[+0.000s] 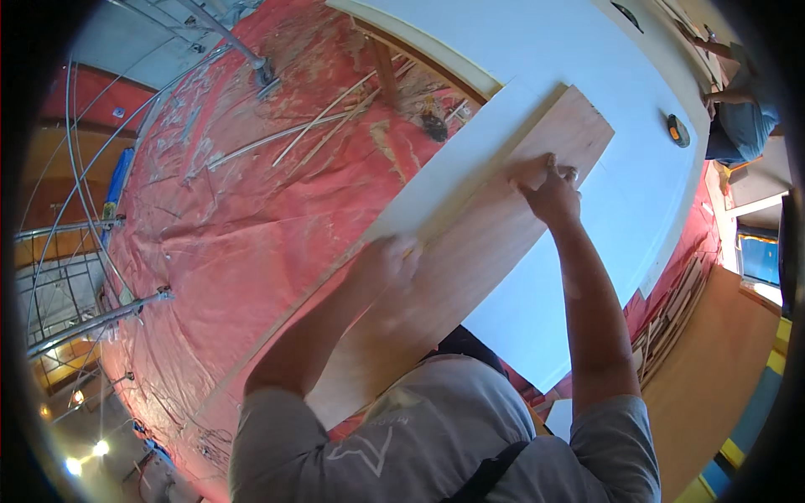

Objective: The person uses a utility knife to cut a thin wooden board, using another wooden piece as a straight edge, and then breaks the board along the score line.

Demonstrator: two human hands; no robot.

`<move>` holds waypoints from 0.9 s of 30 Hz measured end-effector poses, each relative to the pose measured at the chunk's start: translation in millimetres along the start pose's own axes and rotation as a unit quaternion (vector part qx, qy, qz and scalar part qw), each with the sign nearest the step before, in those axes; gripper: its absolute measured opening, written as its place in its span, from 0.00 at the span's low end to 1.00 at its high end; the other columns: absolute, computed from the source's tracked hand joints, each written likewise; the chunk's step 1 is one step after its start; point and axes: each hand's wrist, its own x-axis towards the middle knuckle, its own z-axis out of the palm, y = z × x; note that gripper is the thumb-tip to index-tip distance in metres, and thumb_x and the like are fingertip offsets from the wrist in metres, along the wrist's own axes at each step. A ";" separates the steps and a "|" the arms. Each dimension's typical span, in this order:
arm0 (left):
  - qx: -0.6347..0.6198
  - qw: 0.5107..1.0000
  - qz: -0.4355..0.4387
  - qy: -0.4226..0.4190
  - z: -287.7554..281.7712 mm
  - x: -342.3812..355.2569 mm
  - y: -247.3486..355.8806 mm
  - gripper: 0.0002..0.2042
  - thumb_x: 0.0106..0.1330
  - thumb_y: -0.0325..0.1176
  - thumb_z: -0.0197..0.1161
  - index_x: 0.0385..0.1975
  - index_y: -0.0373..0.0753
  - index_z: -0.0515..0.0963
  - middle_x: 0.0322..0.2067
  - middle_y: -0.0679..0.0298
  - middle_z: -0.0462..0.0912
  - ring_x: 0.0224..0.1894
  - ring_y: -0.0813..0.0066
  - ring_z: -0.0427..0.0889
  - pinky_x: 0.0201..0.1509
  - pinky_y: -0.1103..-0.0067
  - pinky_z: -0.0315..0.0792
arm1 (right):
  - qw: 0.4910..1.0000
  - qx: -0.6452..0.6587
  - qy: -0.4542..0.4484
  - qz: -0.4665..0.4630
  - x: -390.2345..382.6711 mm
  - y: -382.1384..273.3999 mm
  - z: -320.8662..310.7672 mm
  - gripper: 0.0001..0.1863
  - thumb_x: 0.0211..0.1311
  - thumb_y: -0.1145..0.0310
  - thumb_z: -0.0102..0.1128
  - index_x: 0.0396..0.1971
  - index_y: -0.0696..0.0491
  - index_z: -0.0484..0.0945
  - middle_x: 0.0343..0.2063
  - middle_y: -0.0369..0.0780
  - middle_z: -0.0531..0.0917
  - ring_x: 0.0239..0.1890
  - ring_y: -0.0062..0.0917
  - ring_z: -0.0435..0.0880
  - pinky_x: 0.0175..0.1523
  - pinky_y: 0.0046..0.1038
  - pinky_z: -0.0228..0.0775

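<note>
A long, pale brown wooden board (470, 230) lies diagonally in front of me, its far end over a white sheet (637, 168) on the worktop. My right hand (553, 194) rests on the board's upper face towards the far end, thumb and fingers apart. At the board's left edge, nearer to me, is my left hand (387, 264), smeared by motion. A small yellowish spot shows by its fingers, too blurred to name. Along the left side of the board runs a white strip (444, 180) of sheet. The board's near end passes under my left forearm.
A round black and orange tool (678, 131) lies on the white sheet at the right. Red plastic sheeting (243, 226) with thin strips covers the floor at left, beside metal scaffold tubes (96, 323). Another person (742, 109) stands at far right. Stacked wood strips (671, 323) lie at right.
</note>
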 end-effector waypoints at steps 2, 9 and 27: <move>0.024 0.999 0.016 0.030 -7.1 -82.7 -41.7 0.08 0.67 0.36 0.60 0.36 0.38 0.80 0.36 0.48 0.84 0.41 0.46 0.83 0.44 0.59 0.75 | 1.000 0.008 -0.010 -0.007 3.0 3.4 0.9 0.61 0.52 0.33 0.71 0.79 0.48 0.51 0.71 0.70 0.53 0.68 0.57 0.72 0.69 0.47 0.67; -0.024 0.990 -0.128 0.052 -53.6 -95.0 -25.5 0.12 0.70 0.38 0.60 0.41 0.37 0.82 0.37 0.46 0.85 0.41 0.44 0.85 0.44 0.62 0.77 | 1.000 -0.008 0.000 0.013 10.9 18.3 5.4 0.61 0.53 0.33 0.71 0.79 0.46 0.49 0.73 0.66 0.52 0.69 0.56 0.71 0.67 0.48 0.70; -0.106 0.976 0.077 0.174 89.4 366.4 120.0 0.14 0.70 0.41 0.60 0.42 0.38 0.84 0.36 0.48 0.88 0.40 0.51 0.87 0.46 0.64 0.79 | 0.996 0.042 -0.060 0.043 -14.1 -4.4 -29.3 0.59 0.55 0.35 0.71 0.79 0.44 0.49 0.75 0.64 0.48 0.67 0.65 0.67 0.60 0.44 0.79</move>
